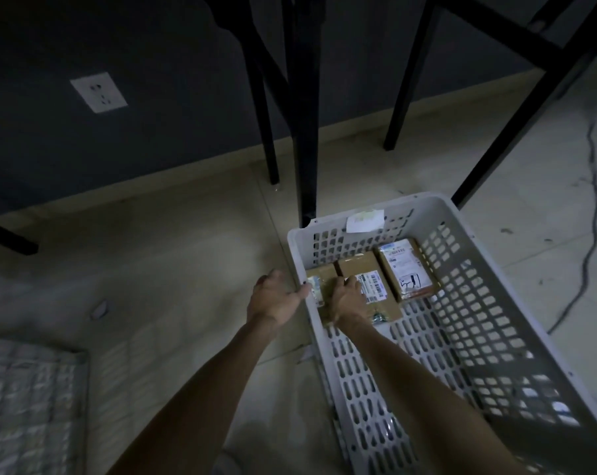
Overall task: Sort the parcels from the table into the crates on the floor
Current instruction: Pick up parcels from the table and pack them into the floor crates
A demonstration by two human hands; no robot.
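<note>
Three parcels, two crates, two hands.
The parcels lie side by side inside the white crate, centre right. Your left hand grips its left rim. Your right hand rests on the middle parcel; grip cannot be told. The second crate sits lower left.

The right hand covers part of the middle parcel, and its grip is unclear. The left hand's fingertips are out of sight beside the crate. Label print is unreadable. A second crate runs off the left edge.

Dim sorting room: crate, tiled floor
</note>
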